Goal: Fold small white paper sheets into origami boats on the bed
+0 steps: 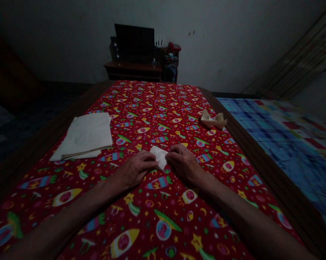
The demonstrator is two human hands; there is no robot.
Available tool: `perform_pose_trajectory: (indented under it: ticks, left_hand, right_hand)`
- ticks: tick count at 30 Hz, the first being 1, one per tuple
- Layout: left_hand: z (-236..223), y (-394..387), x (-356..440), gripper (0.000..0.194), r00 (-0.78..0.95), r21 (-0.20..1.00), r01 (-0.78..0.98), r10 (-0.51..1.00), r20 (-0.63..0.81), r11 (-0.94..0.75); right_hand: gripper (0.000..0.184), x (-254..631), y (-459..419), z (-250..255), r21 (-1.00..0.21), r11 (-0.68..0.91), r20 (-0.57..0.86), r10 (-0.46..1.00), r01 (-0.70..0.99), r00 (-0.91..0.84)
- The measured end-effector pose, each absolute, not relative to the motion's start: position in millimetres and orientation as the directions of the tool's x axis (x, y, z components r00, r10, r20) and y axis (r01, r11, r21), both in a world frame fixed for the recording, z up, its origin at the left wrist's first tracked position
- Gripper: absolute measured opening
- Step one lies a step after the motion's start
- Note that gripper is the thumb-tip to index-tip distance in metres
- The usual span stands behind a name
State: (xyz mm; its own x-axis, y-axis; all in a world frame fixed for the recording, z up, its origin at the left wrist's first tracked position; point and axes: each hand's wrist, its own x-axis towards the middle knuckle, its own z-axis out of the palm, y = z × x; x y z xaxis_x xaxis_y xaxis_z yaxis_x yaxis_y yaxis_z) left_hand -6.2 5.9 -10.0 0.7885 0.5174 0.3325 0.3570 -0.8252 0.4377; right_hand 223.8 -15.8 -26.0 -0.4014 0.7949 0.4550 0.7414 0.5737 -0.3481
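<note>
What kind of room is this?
Probably a bedroom or living room at home: there's a dark screen on a little desk, a red telephone, and a bright rocket-patterned cloth.

A dark screen (135, 42) stands near a red telephone (174, 47).

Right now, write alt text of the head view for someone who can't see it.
A person's left hand and right hand pinch a small folded white paper over a red rocket-print cloth. Stacked sheets lie to the left, a folded paper shape to the right.
</note>
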Motion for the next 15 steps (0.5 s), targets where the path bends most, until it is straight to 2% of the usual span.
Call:
perform_pose_trajectory:
  ticks: [7,11,15]
  left_hand:
    - [-5,2,-5,0.03,0.838,0.298,0.439,0.506,0.205,-0.848]
    - [-3,4,-9,0.03,0.818,0.372,0.408,0.515,0.257,-0.834]
    - [-3,5,-13,0.034,0.771,0.43,0.428,0.569,0.286,-0.795]
  right_hand:
    - [0.015,223,-18,-23,-0.332,0.581,0.44,0.792,0.743,-0.423]
    - [0.015,222,-21,-18,-0.265,0.606,0.457,0.764,0.75,-0.456]
    - [0.019,223,-25,-11,-0.073,0.707,0.459,0.65,0.703,-0.606]
